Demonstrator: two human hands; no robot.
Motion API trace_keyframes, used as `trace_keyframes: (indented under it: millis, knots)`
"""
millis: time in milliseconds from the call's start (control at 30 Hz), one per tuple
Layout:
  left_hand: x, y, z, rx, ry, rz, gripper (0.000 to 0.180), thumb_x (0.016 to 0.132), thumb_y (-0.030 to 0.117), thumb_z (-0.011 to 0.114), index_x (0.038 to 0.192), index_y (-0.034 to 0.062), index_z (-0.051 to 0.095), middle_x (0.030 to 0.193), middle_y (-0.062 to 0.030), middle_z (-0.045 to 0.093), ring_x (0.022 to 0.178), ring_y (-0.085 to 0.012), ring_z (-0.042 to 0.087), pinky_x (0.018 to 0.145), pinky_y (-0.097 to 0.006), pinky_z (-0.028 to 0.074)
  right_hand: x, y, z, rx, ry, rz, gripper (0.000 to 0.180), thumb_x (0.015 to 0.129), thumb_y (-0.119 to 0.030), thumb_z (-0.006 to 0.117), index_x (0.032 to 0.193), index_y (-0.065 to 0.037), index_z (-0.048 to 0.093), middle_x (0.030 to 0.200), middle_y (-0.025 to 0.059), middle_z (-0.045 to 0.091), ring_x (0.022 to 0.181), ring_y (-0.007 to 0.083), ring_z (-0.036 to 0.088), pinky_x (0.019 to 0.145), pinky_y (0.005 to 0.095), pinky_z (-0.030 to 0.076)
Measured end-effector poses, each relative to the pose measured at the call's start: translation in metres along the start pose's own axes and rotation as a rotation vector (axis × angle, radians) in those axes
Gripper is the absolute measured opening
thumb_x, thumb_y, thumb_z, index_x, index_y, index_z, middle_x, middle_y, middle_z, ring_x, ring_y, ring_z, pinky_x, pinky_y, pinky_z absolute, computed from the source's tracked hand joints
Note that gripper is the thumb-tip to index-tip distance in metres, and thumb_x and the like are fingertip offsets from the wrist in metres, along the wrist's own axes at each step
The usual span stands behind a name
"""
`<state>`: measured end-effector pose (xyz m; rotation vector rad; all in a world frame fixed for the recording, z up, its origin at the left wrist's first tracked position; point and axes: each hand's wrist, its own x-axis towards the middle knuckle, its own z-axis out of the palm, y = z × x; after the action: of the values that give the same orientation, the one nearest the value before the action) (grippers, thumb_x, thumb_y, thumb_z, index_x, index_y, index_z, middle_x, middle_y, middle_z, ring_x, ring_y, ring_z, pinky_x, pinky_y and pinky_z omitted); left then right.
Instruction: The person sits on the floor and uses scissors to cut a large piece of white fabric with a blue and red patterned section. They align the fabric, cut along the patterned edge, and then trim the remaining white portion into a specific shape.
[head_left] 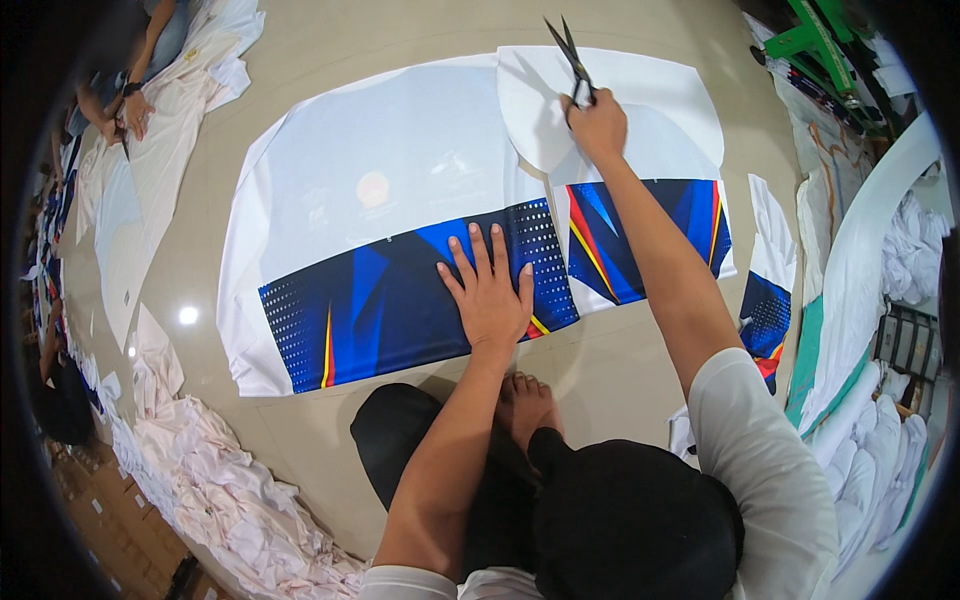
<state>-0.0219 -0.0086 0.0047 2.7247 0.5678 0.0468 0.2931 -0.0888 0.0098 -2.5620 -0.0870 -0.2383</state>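
Across glossy beige floor tiles (380,30), spread flat: a large white fabric panel (350,225) banded in dark blue and, just to its right, a smaller matching panel (678,155), probably laid smooth to keep creases out. Pressed palm-down on the larger panel's blue band, fingers (482,252) splayed wide: a left hand (492,303), likely weighing slick cloth against slipping. Gripping the handle loops of black scissors (579,75) above the smaller panel's white end, fingers curled around: a right hand (600,125). Held with slightly parted blades aimed away from the body, presumably for keeping the points at a safe remove; cannot tell how high above the fabric. Set apart at right, a narrow printed strip of cloth (768,300); heaped at lower left, crumpled pale fabric (210,460), seemingly kept off the working area. No legible brand, label or wording near the hands; only tiny pale marks (390,239) along the upper edges of both blue bands, too small to read.
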Motion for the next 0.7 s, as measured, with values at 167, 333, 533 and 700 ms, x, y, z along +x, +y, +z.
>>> trace_keyframes:
  millis: [167, 333, 533, 700]
  knots:
    - [-0.006, -0.002, 0.001, 0.003, 0.005, 0.030, 0.075, 0.106, 0.050, 0.047, 0.167, 0.0109, 0.030, 0.174, -0.0201, 0.021, 0.160, -0.0500, 0.010, 0.124, -0.071, 0.007, -0.052, 0.096, -0.056, -0.192, 0.098, -0.196, 0.069, 0.088, -0.049, 0.080, 0.123, 0.008, 0.062, 0.119, 0.0283, 0.067, 0.118, 0.0457, 0.060, 0.102, 0.0518, 0.047]
    - [-0.022, 0.005, 0.004, 0.020, -0.007, 0.089, 0.075, 0.105, 0.050, 0.048, 0.166, 0.0094, 0.031, 0.174, -0.0213, 0.020, 0.159, -0.0516, 0.010, 0.124, -0.072, 0.007, -0.125, 0.186, -0.124, -0.236, 0.249, -0.003, 0.075, 0.090, -0.048, 0.079, 0.132, 0.010, 0.059, 0.126, 0.0322, 0.065, 0.122, 0.0486, 0.059, 0.106, 0.0521, 0.045]
    - [-0.047, 0.014, 0.007, -0.033, -0.103, 0.284, 0.079, 0.104, 0.052, 0.050, 0.167, 0.0091, 0.030, 0.174, -0.0207, 0.019, 0.159, -0.0517, 0.009, 0.124, -0.072, 0.006, -0.236, 0.253, -0.192, -0.409, 0.348, 0.275, 0.070, 0.092, -0.044, 0.078, 0.127, 0.014, 0.061, 0.122, 0.0345, 0.066, 0.118, 0.0505, 0.061, 0.104, 0.0527, 0.047]
    - [-0.059, 0.029, 0.005, -0.097, -0.357, 0.667, 0.086, 0.100, 0.056, 0.055, 0.169, 0.0125, 0.025, 0.177, -0.0150, 0.015, 0.162, -0.0454, 0.004, 0.128, -0.066, 0.003, -0.308, 0.282, -0.238, -0.472, 0.362, 0.459, 0.068, 0.092, -0.045, 0.077, 0.127, 0.011, 0.062, 0.121, 0.0327, 0.068, 0.114, 0.0507, 0.063, 0.102, 0.0513, 0.049]
